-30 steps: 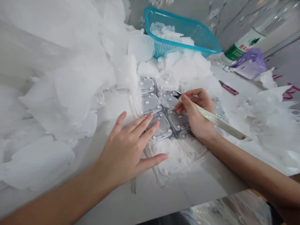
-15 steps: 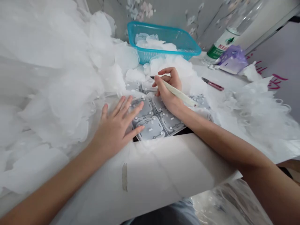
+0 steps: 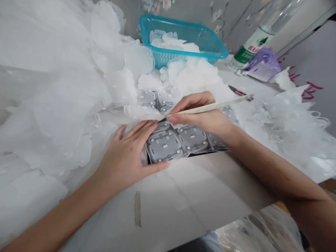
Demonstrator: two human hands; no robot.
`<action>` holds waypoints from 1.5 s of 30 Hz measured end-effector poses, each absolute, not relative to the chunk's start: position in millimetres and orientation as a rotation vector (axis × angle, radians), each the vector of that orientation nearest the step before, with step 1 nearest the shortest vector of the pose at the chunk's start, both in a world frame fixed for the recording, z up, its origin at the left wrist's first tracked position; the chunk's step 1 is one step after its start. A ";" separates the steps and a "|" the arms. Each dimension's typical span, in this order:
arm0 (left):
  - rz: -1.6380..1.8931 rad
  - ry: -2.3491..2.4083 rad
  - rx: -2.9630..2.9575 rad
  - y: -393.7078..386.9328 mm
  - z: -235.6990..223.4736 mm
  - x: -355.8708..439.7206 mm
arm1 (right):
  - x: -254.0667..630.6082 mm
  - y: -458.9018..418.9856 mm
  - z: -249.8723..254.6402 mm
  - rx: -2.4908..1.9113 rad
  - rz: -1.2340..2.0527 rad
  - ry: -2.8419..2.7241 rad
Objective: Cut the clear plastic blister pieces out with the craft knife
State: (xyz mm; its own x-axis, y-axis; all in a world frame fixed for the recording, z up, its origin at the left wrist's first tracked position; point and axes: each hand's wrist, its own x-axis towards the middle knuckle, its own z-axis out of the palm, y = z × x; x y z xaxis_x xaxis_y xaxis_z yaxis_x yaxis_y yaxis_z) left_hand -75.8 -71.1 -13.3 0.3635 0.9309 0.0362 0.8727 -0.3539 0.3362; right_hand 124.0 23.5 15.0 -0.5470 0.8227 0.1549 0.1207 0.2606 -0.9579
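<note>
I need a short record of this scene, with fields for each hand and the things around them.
Left hand: flat on the grey sheet, holding nothing
Right hand: holding a thin knife with a cream handle, tip near the sheet
Beside the sheet: heaped white film
Behind: blue basket with white film inside, bottle, purple packet

Film scraps (image 3: 65,105) heaped left of dotted sheet (image 3: 165,147); basket (image 3: 170,20) behind sheet, holding film; bottle (image 3: 249,50) right of basket.

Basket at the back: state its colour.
The plastic basket is turquoise, seen best in the head view.
</note>
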 end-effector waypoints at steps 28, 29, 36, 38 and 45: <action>0.510 1.645 2.188 -68.3 -17.0 -80.5 | 112.8 37.6 -1.9 -0.632 1.558 -2.157; 0.510 1.640 2.193 -68.1 -16.6 -80.4 | 112.2 36.7 -1.6 -0.619 1.550 -2.166; 0.436 1.599 2.256 -67.8 -13.5 -81.5 | 119.2 39.5 15.8 -0.635 1.437 -2.409; 0.423 1.607 2.253 -68.1 -13.1 -81.7 | 124.3 43.1 22.9 -0.668 1.417 -2.460; 0.368 1.612 2.262 -69.0 -11.8 -82.5 | 131.9 48.5 31.5 -0.722 1.445 -2.514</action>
State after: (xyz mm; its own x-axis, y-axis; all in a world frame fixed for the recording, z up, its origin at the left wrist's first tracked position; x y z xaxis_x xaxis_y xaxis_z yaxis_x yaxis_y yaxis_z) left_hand -82.5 -69.0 -11.8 0.3233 0.9462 0.0144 0.8588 -0.2997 0.4154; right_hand 131.9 48.5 31.5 -0.8722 0.4780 -0.1036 0.3300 0.4188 -0.8460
